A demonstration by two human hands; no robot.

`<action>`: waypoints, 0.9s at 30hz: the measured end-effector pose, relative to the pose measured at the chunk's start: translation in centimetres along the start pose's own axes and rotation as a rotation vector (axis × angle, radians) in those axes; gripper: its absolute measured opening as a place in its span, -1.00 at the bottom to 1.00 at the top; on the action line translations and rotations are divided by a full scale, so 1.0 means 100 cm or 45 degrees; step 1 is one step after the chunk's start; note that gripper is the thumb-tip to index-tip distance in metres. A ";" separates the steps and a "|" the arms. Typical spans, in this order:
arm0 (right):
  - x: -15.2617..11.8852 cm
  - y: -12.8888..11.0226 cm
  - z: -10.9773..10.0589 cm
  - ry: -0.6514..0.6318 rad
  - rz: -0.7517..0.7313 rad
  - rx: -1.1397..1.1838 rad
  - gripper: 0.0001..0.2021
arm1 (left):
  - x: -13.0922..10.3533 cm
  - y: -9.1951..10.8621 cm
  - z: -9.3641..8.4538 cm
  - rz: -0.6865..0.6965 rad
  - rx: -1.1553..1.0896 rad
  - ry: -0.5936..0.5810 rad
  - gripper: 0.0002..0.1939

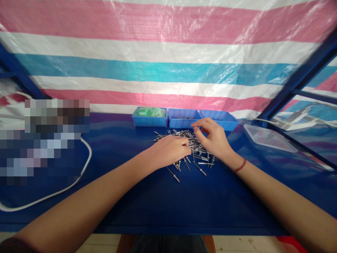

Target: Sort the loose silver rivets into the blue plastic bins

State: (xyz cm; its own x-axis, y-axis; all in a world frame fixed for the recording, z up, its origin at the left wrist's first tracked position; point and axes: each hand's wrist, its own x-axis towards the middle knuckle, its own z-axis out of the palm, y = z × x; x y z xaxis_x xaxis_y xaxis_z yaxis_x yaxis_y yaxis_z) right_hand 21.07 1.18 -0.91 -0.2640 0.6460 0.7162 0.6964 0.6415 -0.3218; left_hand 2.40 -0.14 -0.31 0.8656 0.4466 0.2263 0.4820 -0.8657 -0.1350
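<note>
Rivets (200, 157) lie by both hands (171, 150), well inside table's front edge (195, 230).

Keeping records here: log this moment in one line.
left hand: over metal pins; right hand: at pins' right side; blue bins: behind pins

Striped sheeting (168, 72) (shiny), blue table (189, 205).

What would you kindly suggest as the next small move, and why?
Perhaps the left hand could draw the nearest stray metal pin in to the pile: it lies apart on the near side, and the left hand is closer to it than the right hand.
</note>
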 end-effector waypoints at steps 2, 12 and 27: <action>0.000 -0.001 0.000 -0.007 0.000 0.005 -0.83 | 0.001 0.000 -0.001 -0.015 0.034 -0.009 -0.81; -0.001 -0.003 0.002 -0.018 0.012 0.034 -0.84 | 0.006 0.012 -0.015 -0.077 0.178 -0.074 -0.84; -0.002 -0.002 0.005 -0.050 0.014 0.064 -0.85 | 0.003 0.000 -0.005 -0.088 0.207 -0.043 -0.84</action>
State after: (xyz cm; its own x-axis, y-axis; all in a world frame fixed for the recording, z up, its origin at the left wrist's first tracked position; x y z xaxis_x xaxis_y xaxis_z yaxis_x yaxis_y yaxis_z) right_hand 20.68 1.08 -1.29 -0.2829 0.6682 0.6880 0.6653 0.6534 -0.3610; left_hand 2.56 -0.15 0.27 0.8322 0.5137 0.2086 0.5540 -0.7858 -0.2749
